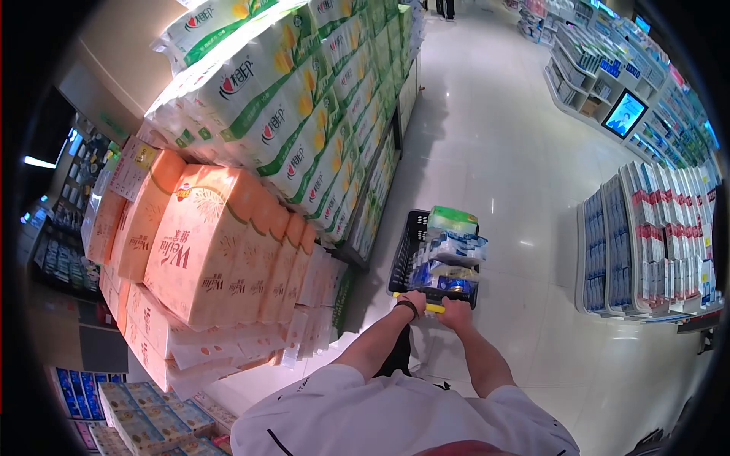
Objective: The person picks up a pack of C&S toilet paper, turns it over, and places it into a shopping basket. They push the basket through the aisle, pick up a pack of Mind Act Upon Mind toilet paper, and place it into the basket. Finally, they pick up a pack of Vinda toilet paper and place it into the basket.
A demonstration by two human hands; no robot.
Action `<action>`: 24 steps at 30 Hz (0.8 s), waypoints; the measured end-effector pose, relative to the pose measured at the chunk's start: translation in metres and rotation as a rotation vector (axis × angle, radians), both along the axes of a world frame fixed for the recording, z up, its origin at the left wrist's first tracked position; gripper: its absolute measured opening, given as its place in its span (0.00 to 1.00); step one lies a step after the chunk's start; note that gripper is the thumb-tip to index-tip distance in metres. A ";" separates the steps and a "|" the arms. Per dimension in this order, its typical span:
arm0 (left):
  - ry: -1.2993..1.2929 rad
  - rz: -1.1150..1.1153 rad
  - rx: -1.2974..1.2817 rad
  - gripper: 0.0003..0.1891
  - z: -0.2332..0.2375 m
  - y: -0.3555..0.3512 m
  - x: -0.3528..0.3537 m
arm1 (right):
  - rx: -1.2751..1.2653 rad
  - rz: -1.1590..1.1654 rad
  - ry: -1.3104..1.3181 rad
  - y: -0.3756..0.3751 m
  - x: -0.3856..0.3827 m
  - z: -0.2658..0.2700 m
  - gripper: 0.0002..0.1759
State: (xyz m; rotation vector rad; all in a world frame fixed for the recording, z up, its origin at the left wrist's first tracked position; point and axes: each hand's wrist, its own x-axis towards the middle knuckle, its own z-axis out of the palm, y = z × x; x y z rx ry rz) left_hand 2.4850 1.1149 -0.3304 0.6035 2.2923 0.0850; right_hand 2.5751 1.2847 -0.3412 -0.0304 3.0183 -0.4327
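Observation:
Both my hands are wrapped round the yellow handle (434, 308) of a black shopping basket (400, 262) in front of me. My left hand (411, 302), with a dark band on its wrist, grips the left part. My right hand (456, 312) is closed on the right part. Inside the basket, a green package (454, 219) lies at the far end. Nearer to me are blue-and-white packs (460, 247) and some dark blue packs (458, 285), too small to read.
Close on my left stand stacks of orange tissue packs (199, 251) and green-and-white paper packs (296, 114). White display racks (646, 239) stand to the right. A shelf unit with a lit screen (626, 114) is farther off. A pale shiny floor (525, 190) runs between them; a person's legs (445, 7) show far ahead.

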 end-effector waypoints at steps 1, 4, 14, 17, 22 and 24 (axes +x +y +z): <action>-0.017 0.000 -0.006 0.15 0.005 0.008 -0.008 | 0.004 0.008 -0.021 0.008 -0.009 0.001 0.17; -0.033 0.015 0.010 0.15 0.014 0.022 -0.053 | 0.065 -0.018 -0.109 0.017 -0.056 0.009 0.17; -0.084 0.029 0.039 0.16 0.011 0.068 -0.173 | 0.183 -0.035 -0.073 0.055 -0.172 0.009 0.13; -0.121 0.072 0.062 0.16 0.022 0.077 -0.206 | 0.202 -0.043 -0.117 0.065 -0.206 0.017 0.12; -0.069 0.051 0.098 0.16 0.009 0.096 -0.261 | 0.137 0.004 0.000 0.094 -0.262 0.003 0.14; -0.056 0.035 0.101 0.16 0.006 0.106 -0.285 | 0.087 0.018 0.086 0.106 -0.283 -0.003 0.16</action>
